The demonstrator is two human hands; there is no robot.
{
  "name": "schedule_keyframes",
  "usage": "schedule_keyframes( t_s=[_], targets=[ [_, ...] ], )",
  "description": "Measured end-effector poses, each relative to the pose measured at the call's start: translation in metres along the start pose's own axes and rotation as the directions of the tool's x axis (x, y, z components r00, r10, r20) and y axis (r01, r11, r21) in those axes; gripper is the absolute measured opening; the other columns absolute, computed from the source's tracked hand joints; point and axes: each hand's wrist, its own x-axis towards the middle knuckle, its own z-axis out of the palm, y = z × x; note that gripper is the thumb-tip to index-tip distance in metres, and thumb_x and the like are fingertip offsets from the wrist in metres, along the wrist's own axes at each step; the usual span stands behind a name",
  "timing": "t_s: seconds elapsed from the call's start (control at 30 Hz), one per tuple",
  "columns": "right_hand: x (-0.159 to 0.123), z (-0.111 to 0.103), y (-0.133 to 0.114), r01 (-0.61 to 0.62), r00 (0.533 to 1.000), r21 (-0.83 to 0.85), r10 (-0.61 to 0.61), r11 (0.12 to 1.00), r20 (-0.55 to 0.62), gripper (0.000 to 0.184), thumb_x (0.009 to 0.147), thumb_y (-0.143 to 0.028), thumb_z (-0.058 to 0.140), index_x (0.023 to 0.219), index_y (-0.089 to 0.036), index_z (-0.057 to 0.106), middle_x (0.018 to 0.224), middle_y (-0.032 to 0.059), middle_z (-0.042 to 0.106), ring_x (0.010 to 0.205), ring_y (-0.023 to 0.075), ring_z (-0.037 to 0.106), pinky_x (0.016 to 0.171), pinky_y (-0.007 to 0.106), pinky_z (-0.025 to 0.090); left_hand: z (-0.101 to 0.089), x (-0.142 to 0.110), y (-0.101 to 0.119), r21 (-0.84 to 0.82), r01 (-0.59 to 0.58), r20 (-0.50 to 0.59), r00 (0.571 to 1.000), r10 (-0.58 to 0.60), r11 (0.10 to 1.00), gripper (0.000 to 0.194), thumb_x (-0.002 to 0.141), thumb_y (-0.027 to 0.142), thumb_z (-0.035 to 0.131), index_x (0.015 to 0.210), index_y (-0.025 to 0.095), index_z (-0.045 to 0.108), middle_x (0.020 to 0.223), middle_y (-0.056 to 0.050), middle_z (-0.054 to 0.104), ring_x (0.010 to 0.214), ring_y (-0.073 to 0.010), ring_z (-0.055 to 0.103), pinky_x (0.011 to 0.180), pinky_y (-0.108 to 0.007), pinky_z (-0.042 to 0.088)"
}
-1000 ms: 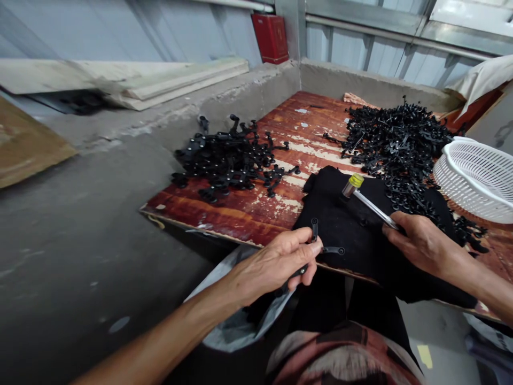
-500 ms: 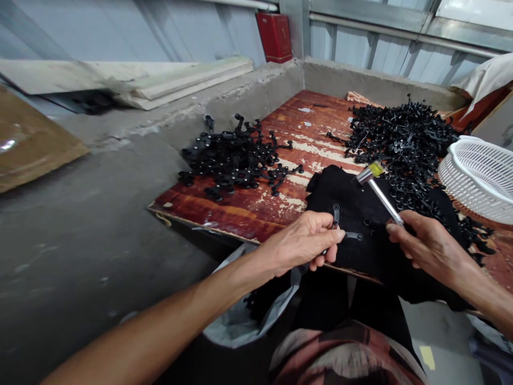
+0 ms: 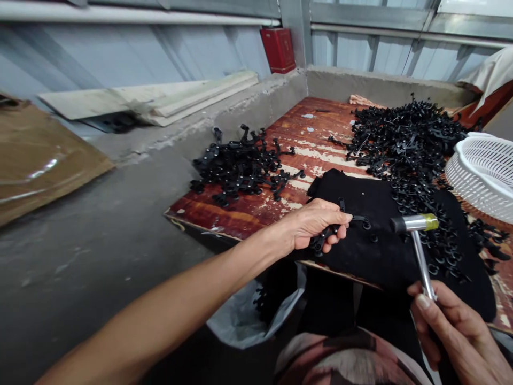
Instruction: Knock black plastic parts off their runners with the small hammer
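Observation:
My left hand [image 3: 320, 224] is closed on a black jointed plastic part [image 3: 320, 243], whose arms stick out past the fingers over the black cloth [image 3: 352, 187]. Its fingertips pinch one of these arms near the middle; part of the piece is hidden by the hand. At the lower right, my right hand [image 3: 452, 326] grips the handle of a small mallet [image 3: 415, 223]. The mallet's metal head has one black face and one yellow face, and it is raised above the cloth. A small black ring [image 3: 373, 238] lies on the cloth near the left hand.
Black plastic parts lie heaped on the right [image 3: 404, 133] and in a smaller pile at left [image 3: 240, 166]. A white basket [image 3: 481, 171] stands at the right. Below the table edge hangs an open white bag [image 3: 236, 315]. A concrete ledge [image 3: 168, 144] borders the worn red tabletop [image 3: 308, 128].
My right hand has moved down and right with the mallet, away from the left hand. My left hand has shifted slightly right and up, still holding the black part. The view has turned a little.

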Motion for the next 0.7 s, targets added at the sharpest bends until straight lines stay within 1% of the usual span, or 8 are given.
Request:
schedule_keyframes(
  t_s=[0.07,0.13,0.43,0.57,0.7],
  targets=[
    [-0.0028,0.001,0.0024,-0.015,1.0,0.017,0.015,1.0,-0.02,0.033,0.092,-0.058,0.052,0.104,-0.027,0.051,0.053,-0.0071,0.041,0.046,0.0118,0.034,0.043,0.022,0.026,0.0021,0.0008,0.0017,-0.007,0.019,-0.007,1.0,-0.019,1.0,0.023,0.079,0.02,0.062,0.061,0.015,0.048,0.05,0.003,0.055,0.035,-0.0047,0.042,0.03,-0.016,0.036],
    [-0.004,0.0019,0.002,-0.027,1.0,0.034,0.028,0.999,-0.01,0.033,0.092,-0.058,0.052,0.103,-0.027,0.051,0.054,-0.0069,0.042,0.045,0.0113,0.034,0.043,0.022,0.025,0.0039,0.0011,0.0031,-0.01,0.025,-0.019,1.0,-0.025,1.0,0.023,0.081,0.018,0.059,0.061,0.014,0.049,0.05,0.003,0.055,0.035,-0.0049,0.042,0.03,-0.016,0.036],
    [-0.0027,0.0051,0.0007,-0.041,0.998,0.12,0.047,0.992,-0.05,0.034,0.089,-0.058,0.057,0.102,-0.026,0.054,0.057,-0.0059,0.044,0.044,0.01,0.035,0.04,0.021,0.026,0.0089,0.0032,0.0038,-0.021,0.05,-0.05,0.997,-0.052,0.998,0.024,0.084,0.016,0.056,0.061,0.013,0.051,0.048,0.002,0.054,0.033,-0.0045,0.042,0.029,-0.016,0.036],
    [-0.0027,0.0046,0.0015,-0.069,0.996,0.138,0.075,0.988,-0.04,0.038,0.087,-0.061,0.059,0.104,-0.027,0.053,0.059,-0.0062,0.044,0.044,0.0097,0.035,0.04,0.021,0.027,0.0097,0.0043,0.0036,-0.031,0.056,-0.052,0.997,-0.058,0.998,0.025,0.083,0.015,0.056,0.059,0.013,0.05,0.048,0.002,0.055,0.032,-0.0047,0.042,0.029,-0.016,0.036],
    [-0.0027,0.0037,0.0018,-0.081,0.996,0.151,0.085,0.985,-0.017,0.038,0.088,-0.06,0.058,0.105,-0.027,0.053,0.057,-0.0065,0.043,0.045,0.0095,0.033,0.041,0.02,0.027,0.0092,0.0049,0.0034,-0.037,0.051,-0.05,0.997,-0.053,0.998,0.024,0.084,0.015,0.056,0.06,0.013,0.051,0.048,0.002,0.055,0.033,-0.0054,0.042,0.029,-0.016,0.036]
  ],
)
